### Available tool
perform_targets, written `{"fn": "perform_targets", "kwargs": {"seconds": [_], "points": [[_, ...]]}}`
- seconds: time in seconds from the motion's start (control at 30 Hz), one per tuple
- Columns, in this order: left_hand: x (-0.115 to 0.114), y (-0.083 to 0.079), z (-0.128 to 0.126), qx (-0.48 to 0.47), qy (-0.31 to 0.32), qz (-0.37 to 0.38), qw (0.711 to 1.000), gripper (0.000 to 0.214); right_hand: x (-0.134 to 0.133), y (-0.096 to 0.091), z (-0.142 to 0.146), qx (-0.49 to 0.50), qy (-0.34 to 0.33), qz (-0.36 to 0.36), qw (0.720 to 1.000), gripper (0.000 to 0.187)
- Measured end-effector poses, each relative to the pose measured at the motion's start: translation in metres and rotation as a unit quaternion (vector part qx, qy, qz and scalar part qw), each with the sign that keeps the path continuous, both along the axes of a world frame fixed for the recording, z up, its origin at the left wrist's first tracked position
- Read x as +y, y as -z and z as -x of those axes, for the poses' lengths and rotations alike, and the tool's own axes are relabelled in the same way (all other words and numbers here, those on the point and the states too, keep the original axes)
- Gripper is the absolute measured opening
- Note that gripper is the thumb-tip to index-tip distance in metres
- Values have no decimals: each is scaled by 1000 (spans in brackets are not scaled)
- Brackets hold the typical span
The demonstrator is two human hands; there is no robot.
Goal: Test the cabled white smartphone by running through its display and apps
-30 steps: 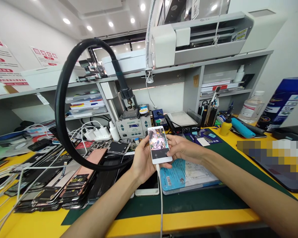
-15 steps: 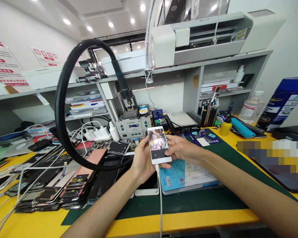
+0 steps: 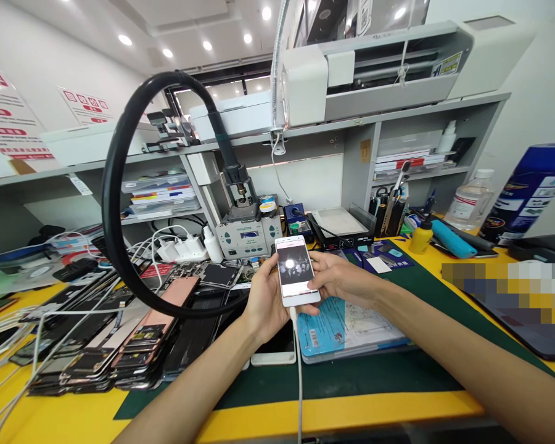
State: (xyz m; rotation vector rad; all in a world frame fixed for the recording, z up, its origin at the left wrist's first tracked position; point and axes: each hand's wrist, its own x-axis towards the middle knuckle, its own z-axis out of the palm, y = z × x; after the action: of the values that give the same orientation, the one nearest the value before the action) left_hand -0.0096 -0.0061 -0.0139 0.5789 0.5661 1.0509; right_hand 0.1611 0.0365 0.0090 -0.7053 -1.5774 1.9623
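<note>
A white smartphone [image 3: 298, 271] is held upright over the mat, its screen lit with a dark picture and a white strip below. My left hand [image 3: 264, 299] wraps round its left edge. My right hand [image 3: 340, 277] grips the right edge, with the thumb on the lower right of the screen. From the phone's bottom end a white cable [image 3: 300, 370] runs down past the table's front edge. Under the hands lie a blue-and-white flat package [image 3: 333, 336] and another white-framed phone [image 3: 272, 356], partly hidden by my left hand and forearm.
Stacks of phone parts [image 3: 139, 345] lie to the left. A black hose [image 3: 111, 185] loops up from the hot-air station [image 3: 247, 237]. A yellow bottle [image 3: 420, 237], a clear bottle [image 3: 472, 200] and a blue spray can [image 3: 525, 194] stand at the right. A green mat [image 3: 379, 376] covers the yellow table.
The phone's screen has switched from a colourful picture with a dark lower bar to a dark picture with a white lower strip. Both hands have stayed in place.
</note>
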Motion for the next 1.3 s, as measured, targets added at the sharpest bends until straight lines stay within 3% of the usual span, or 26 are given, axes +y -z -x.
{"fn": "perform_targets", "kwargs": {"seconds": [1.3], "points": [[0, -2, -2, -8, -2, 3, 1000, 57, 1, 2, -1, -9, 6, -6, 1000, 63]]}}
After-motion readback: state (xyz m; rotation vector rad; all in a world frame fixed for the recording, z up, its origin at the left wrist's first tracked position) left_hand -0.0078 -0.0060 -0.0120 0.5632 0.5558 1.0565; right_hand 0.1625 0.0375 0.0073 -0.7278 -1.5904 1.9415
